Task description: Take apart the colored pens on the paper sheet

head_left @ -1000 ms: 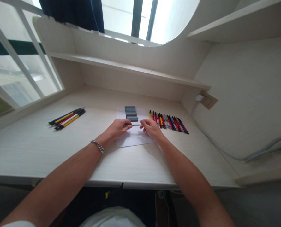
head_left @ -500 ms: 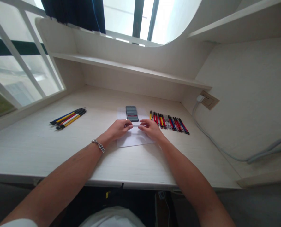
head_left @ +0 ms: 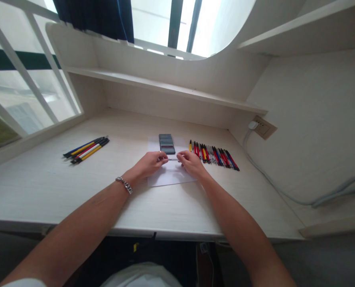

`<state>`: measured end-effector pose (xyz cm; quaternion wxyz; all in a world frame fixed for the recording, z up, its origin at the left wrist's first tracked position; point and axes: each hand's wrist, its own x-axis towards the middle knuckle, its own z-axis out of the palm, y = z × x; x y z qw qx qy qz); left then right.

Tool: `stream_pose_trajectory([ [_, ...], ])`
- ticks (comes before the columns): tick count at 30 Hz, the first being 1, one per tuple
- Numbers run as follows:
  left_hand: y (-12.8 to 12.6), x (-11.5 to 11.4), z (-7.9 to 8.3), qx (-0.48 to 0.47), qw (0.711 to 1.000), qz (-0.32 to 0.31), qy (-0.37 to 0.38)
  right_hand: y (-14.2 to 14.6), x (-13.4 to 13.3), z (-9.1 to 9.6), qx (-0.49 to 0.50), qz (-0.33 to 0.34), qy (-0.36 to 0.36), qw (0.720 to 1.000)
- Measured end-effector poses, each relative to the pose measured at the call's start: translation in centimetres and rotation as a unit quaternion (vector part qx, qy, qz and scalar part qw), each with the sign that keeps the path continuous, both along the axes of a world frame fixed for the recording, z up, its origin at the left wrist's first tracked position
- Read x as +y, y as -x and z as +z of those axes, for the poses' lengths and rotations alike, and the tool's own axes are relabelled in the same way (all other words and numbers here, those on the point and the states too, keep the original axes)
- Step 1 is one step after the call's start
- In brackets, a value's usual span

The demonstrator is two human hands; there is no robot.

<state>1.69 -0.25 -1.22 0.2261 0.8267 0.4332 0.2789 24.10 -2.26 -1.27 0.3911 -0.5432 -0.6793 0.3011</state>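
Observation:
Over a white sheet of paper (head_left: 171, 179), my two hands face each other with a thin pale rod (head_left: 173, 160) held level between them; it looks like a pen refill. The fingers of my left hand (head_left: 154, 161) pinch its dark left end. At the other end, my right hand (head_left: 190, 161) has thumb and fingertips closed on it. Just beyond the hands lies a dark phone (head_left: 167, 144) with a blurred screen. To the right of my right hand runs a row of pen parts (head_left: 215, 154) in red, yellow, blue, black and clear.
A bundle of assembled-looking pens (head_left: 87, 150) lies at the left of the white desk (head_left: 129, 211). A low shelf (head_left: 165, 87) spans the back. On the right wall, a plug sits in a socket (head_left: 264, 126), and a grey cable (head_left: 269, 177) trails from it.
My right hand has shifted slightly to the right, so a longer stretch of the rod shows between the hands. My left hand has hardly moved.

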Motion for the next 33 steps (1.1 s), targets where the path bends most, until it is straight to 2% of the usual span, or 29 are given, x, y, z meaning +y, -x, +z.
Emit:
stream_pose_trajectory([
  [3,0.0,0.0,0.0,0.004,1.000,-0.002,0.004,0.0,-0.2,0.1,-0.045,0.002,0.026,0.999],
  [7,-0.1,0.0,0.0,-0.003,1.000,-0.007,0.006,0.1,-0.3,0.2,-0.020,0.024,-0.041,0.999],
  [9,-0.1,-0.1,0.1,-0.006,1.000,-0.002,0.003,0.1,-0.3,0.1,-0.001,0.022,-0.052,0.998],
  [14,-0.1,-0.1,0.0,0.005,1.000,0.003,-0.005,0.1,-0.2,0.1,-0.020,0.019,0.012,1.000],
  [18,0.0,0.1,-0.4,-0.007,1.000,-0.010,0.009,0.2,-0.3,0.2,0.005,0.034,-0.032,0.999],
  [22,0.1,0.5,-1.0,-0.021,0.999,-0.032,0.023,-0.2,-0.1,0.4,0.003,0.017,-0.056,0.998],
  [26,0.5,1.1,-1.1,-0.004,1.000,-0.004,0.030,-1.3,0.4,0.5,0.005,-0.004,-0.053,0.999],
  [33,2.1,1.8,-0.4,0.037,0.997,0.050,0.036,-3.1,1.2,0.3,0.029,-0.026,-0.040,0.998],
])
